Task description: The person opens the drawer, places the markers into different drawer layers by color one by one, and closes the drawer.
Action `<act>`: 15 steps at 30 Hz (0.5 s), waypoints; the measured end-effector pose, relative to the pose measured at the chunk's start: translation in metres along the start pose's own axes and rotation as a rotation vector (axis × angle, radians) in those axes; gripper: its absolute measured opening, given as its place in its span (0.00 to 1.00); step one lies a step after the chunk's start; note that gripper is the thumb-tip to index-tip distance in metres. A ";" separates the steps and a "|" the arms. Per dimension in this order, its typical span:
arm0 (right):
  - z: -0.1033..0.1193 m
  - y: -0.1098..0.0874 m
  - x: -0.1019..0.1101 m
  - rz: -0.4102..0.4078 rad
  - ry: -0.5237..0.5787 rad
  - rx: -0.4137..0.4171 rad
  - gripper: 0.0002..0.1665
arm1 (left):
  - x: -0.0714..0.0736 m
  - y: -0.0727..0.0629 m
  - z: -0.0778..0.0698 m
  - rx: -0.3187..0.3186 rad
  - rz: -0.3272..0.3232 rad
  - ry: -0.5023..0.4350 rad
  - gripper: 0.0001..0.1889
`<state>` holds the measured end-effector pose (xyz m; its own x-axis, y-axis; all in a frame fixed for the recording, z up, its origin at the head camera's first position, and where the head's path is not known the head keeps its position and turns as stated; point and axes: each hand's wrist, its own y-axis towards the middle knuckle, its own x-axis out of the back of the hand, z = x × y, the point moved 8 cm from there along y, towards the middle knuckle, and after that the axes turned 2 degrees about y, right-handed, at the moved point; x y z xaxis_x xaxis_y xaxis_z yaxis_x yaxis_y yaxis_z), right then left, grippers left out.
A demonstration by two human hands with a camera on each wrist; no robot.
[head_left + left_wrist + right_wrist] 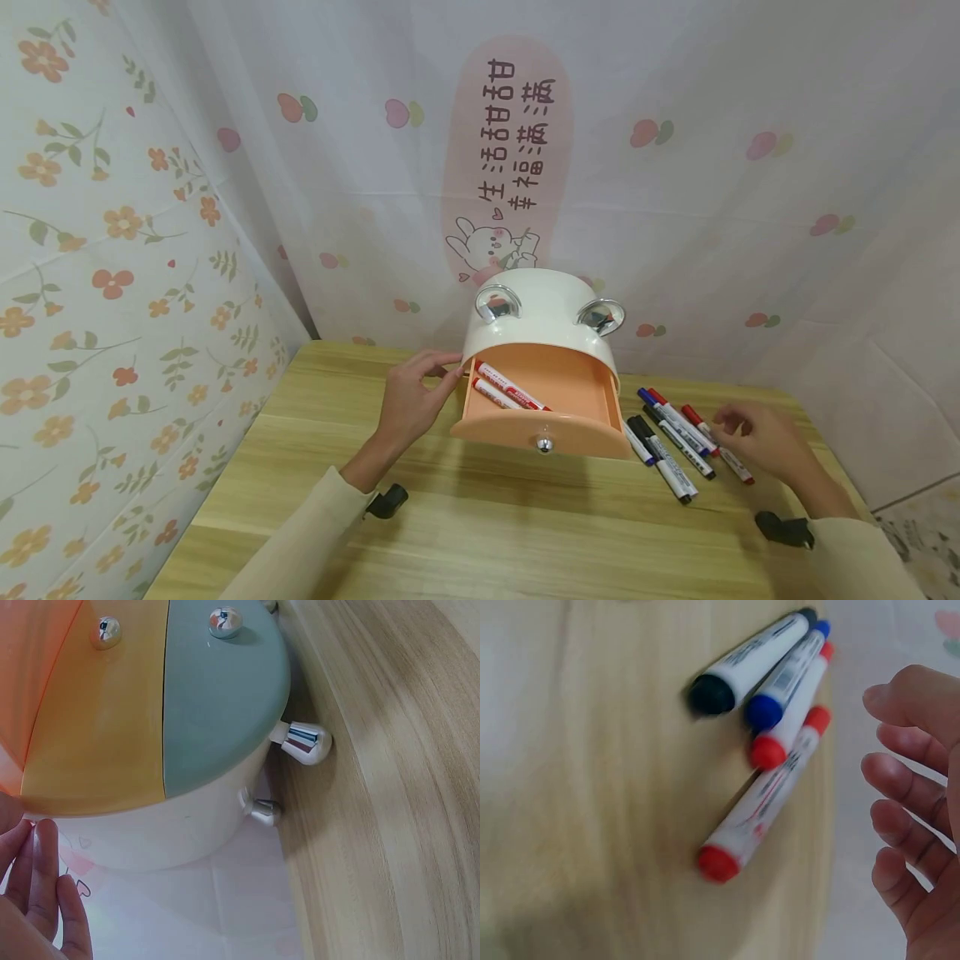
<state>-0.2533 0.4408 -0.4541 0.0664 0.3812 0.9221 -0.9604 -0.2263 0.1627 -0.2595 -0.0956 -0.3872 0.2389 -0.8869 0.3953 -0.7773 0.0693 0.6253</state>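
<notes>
A white rounded cabinet (536, 312) with chrome knobs stands at the table's back, its orange top drawer (573, 383) pulled out. Inside the drawer lie red-capped markers (513, 387). My left hand (411, 398) touches the cabinet's left side with its fingers fairly straight. Just over the loose markers to the right hovers my right hand (768, 437), fingers loosely bent and holding nothing. Below it rests a red marker (769, 795), beside another red one (795, 709), a blue marker (787, 679) and a black marker (757, 656).
More black-capped markers (671, 475) lie right of the drawer. Yellow (97, 727) and grey-green (221, 697) drawer fronts below the orange one are closed. Chrome feet (304, 742) hold the cabinet off the wooden table (450, 533). A printed curtain (360, 208) hangs behind.
</notes>
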 end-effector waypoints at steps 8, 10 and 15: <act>-0.031 -0.017 -0.009 0.035 0.052 -0.101 0.14 | 0.000 0.000 0.001 0.009 0.002 -0.018 0.10; -0.036 -0.019 -0.011 0.045 0.051 -0.107 0.14 | 0.000 0.000 0.001 0.011 0.003 -0.014 0.10; -0.045 -0.024 -0.017 0.066 0.029 -0.132 0.14 | 0.000 0.000 0.000 0.010 0.003 -0.013 0.10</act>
<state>-0.2438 0.4803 -0.4897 -0.0042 0.3951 0.9186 -0.9898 -0.1328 0.0526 -0.2598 -0.0955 -0.3874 0.2288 -0.8926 0.3886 -0.7838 0.0679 0.6173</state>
